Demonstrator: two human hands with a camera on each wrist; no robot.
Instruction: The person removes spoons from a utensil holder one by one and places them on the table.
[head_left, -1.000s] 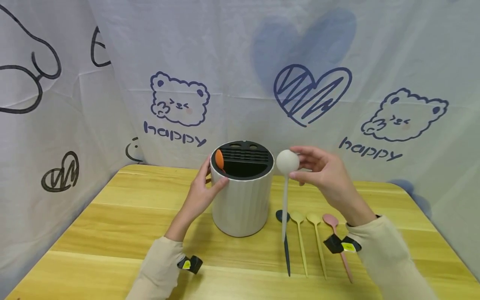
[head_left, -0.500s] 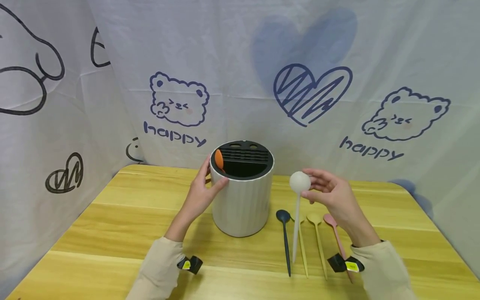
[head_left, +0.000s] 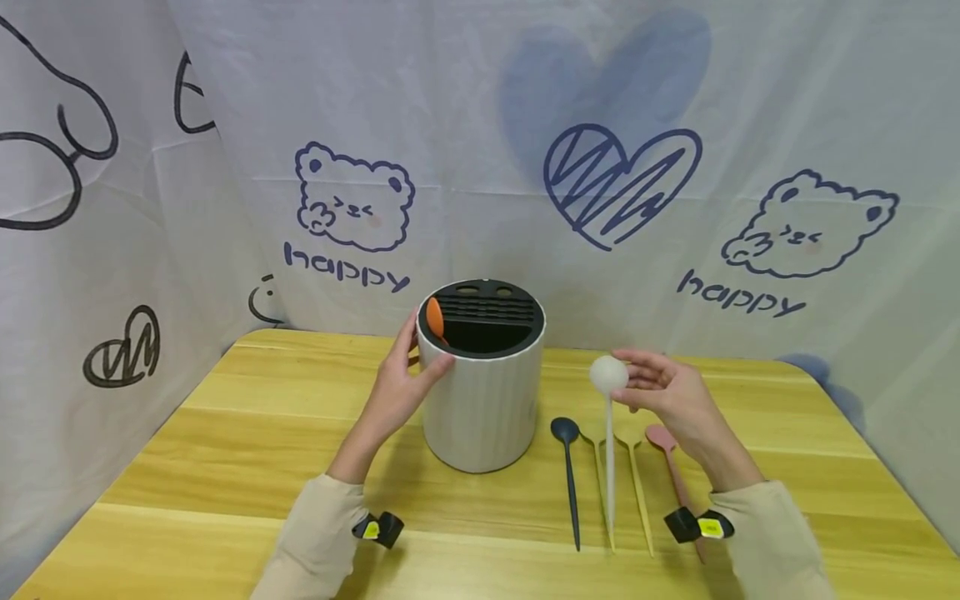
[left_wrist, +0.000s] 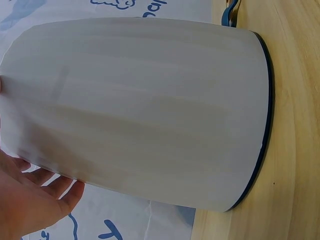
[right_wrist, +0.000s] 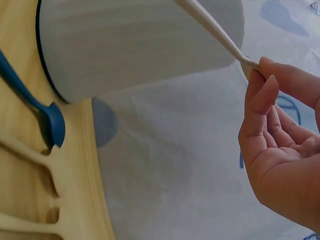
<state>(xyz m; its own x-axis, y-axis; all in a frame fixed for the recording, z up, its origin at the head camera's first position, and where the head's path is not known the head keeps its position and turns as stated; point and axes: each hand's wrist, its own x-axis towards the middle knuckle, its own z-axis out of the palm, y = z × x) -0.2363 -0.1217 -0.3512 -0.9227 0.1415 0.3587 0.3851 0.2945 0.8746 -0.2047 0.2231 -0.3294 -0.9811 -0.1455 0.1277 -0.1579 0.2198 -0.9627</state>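
My left hand point(head_left: 397, 390) grips the upper left side of a white ribbed utensil holder point(head_left: 483, 412), thumb on the front and fingers round the far side. An orange spoon point(head_left: 434, 317) stands in the holder's black slotted top, its bowl sticking out. Right of the holder, my right hand point(head_left: 678, 404) pinches a white spoon point(head_left: 607, 375) at its bowl. Its long handle hangs straight down and overlaps one yellow spoon in the head view. In the right wrist view the fingertips point(right_wrist: 267, 65) meet at the bowl end.
A dark blue spoon point(head_left: 565, 431), two yellow spoons point(head_left: 639, 492) and a pink spoon point(head_left: 662, 437) lie in a row on the wooden table point(head_left: 225, 458), right of the holder. A printed white curtain point(head_left: 465, 125) hangs behind the table and on its left.
My right hand has carried the white spoon rightward and down, away from the holder and over the row of spoons. The left hand and holder have stayed in place.
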